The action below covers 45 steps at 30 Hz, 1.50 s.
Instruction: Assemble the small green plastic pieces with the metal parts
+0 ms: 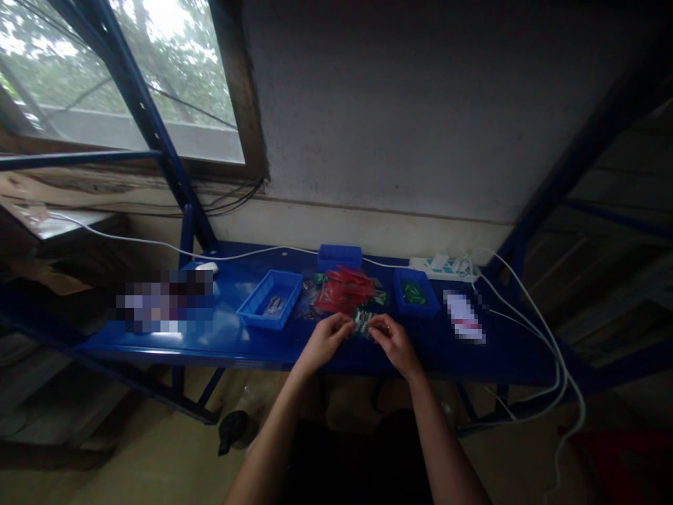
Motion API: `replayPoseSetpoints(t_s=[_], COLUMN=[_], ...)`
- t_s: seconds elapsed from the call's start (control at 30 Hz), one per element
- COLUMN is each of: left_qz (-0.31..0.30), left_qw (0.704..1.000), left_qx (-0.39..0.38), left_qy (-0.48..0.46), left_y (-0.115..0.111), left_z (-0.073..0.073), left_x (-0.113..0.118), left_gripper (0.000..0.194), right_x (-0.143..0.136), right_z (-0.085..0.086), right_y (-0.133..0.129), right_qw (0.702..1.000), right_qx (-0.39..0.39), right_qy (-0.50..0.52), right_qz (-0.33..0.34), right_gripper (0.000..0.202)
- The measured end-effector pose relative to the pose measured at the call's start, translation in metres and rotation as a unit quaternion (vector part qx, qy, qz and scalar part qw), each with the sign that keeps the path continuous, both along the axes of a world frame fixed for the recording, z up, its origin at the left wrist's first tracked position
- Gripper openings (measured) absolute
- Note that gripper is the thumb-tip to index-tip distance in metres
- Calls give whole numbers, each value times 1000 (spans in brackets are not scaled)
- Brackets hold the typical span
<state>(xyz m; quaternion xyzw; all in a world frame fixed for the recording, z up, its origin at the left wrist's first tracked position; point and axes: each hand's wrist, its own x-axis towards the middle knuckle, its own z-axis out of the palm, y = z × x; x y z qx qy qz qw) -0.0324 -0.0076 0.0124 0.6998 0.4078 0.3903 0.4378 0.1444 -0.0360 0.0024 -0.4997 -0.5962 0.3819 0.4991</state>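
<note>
A small clear packet with green and whitish contents [362, 322] is held between my two hands near the front edge of the blue table [210, 344]. The fingers of my left hand [330, 340] pinch its left side, and those of my right hand [394, 344] pinch its right side. Just behind it lies a pile of red packets [344, 289], with green pieces beside it. To the left stands a blue tray [257, 315] with a few clear packets inside. A blue bin [436, 303] holding green packets [413, 292] is at the right.
Another blue bin [340, 255] stands at the back by the wall. A white power strip [444, 269] with cables lies at the back right. Blurred flat items lie at the table's left and right. Blue frame posts rise at both sides.
</note>
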Motion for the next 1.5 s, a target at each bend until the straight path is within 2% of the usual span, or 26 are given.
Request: replayPoseSetpoints(t_s=[0.1, 0.37, 0.57, 0.8, 0.93, 1.03, 1.17, 1.27, 1.43, 1.5], left_qz=[-4, -20, -26, -86, -121, -93, -39, -44, -40, -22], left_qw=[1000, 1000, 999, 992, 988, 992, 998, 999, 999, 999], left_qx=[5, 20, 40, 97, 96, 80, 15, 12, 28, 31], left_qy=[2, -1, 1, -2, 4, -11, -36, -16, -13, -13], left_y=[0, -1, -3, -3, -4, -2, 1, 1, -1, -1], left_z=[-1, -4, -1, -2, -2, -4, -9, -9, -5, -4], left_x=[0, 0, 0, -2, -3, -3, -2, -1, -1, -2], left_gripper=[27, 24, 22, 20, 23, 24, 37, 24, 19, 19], right_x=[0, 0, -2, -5, -4, -2, 0, 0, 0, 1], right_z=[-2, -7, -2, 5, 3, 1, 1, 1, -2, -3], right_y=[1, 5, 4, -4, -5, -4, -4, -3, 2, 2], right_qw=[1000, 998, 988, 993, 993, 993, 997, 997, 989, 990], right_qx=[7, 28, 77, 59, 53, 60, 51, 51, 96, 86], right_qy=[-16, -50, -105, -101, -102, -101, -60, -52, -90, -86], right_qz=[-3, -17, -80, 12, 16, 7, 9, 20, -60, -66], right_gripper=[12, 13, 16, 25, 24, 21, 24, 24, 17, 20])
